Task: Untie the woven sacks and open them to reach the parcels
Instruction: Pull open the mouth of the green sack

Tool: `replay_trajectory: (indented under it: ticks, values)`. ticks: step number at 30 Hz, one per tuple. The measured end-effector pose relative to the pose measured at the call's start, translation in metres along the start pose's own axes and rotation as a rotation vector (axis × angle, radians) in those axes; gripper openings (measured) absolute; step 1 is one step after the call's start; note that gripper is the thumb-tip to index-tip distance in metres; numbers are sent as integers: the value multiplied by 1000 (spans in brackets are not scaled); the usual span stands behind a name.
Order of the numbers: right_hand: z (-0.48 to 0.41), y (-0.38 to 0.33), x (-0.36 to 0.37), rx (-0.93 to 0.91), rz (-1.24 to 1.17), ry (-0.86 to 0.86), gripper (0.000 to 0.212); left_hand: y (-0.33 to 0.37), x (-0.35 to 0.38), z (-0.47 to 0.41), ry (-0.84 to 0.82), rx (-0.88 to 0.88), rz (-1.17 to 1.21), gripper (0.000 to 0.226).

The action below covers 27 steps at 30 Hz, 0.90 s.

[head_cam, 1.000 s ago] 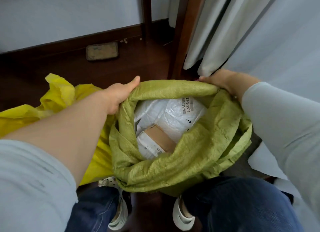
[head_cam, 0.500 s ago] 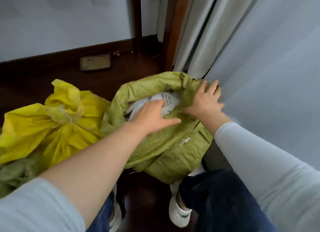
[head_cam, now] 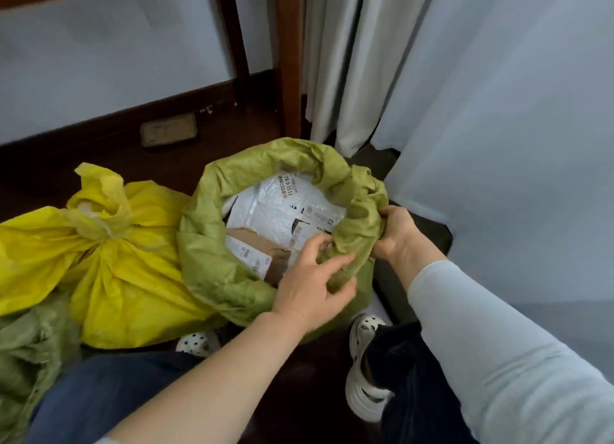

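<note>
The green woven sack (head_cam: 212, 264) stood on the floor, mouth rolled open. The right hand (head_cam: 395, 236) gripped the bunched rim, fingers closed on it; the left hand (head_cam: 312, 282) pinched the same fold from inside. The weave looked soft, crinkly and light, best held at that thick roll. Just beyond the fingers lay white parcels (head_cam: 282, 211). The yellow sack (head_cam: 109, 261) remained knotted, well left.

parcels (head_cam: 282, 211) lower part hidden in sack (head_cam: 206, 244) | label txt blurred
</note>
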State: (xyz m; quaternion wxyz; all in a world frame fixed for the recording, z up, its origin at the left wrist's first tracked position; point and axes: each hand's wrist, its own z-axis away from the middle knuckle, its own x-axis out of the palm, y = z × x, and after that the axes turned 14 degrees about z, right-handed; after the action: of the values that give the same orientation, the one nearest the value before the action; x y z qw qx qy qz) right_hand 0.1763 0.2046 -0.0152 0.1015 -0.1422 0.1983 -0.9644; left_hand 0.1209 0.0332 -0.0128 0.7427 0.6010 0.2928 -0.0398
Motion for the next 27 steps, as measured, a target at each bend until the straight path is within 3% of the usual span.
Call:
replay_trajectory:
  ticks: [3,5,6,7,9,12,13,14,15,17,19,20,23,27]
  values:
    - [-6,-2,-3,86,52,-18,48,3,5,-25,173,-295,239,78]
    - [-6,1,0,106,154,-55,46,2,4,-41,42,-468,195,104]
    - [-3,1,4,113,218,-58,43,4,5,-46,-30,-509,165,107]
    - [1,-1,9,102,301,-35,39,5,6,-49,-67,-524,117,101]
    - [5,-5,14,-65,607,181,33,5,7,-53,-49,-493,-92,73]
    - [13,0,18,-553,1185,693,50,7,7,-52,31,-390,-452,42]
    - [23,5,22,-715,1290,753,50,9,8,-51,35,-354,-520,35]
    - [29,11,27,-810,1396,747,46,9,11,-52,33,-331,-566,30]
    - [31,19,31,-792,1522,702,44,9,14,-52,32,-317,-581,26]
    - [23,29,33,-545,1656,565,57,7,21,-46,-8,-269,-612,25]
    - [14,27,27,-372,1623,444,60,-1,20,-35,34,-113,-725,39]
    - [10,24,23,-347,1645,394,51,-5,16,-29,63,-80,-714,49]
    - [-7,29,11,-302,1530,366,25,-14,8,-15,23,-178,-554,61]
    - [-8,37,18,-115,517,271,31,-28,-9,5,370,-417,-277,46]
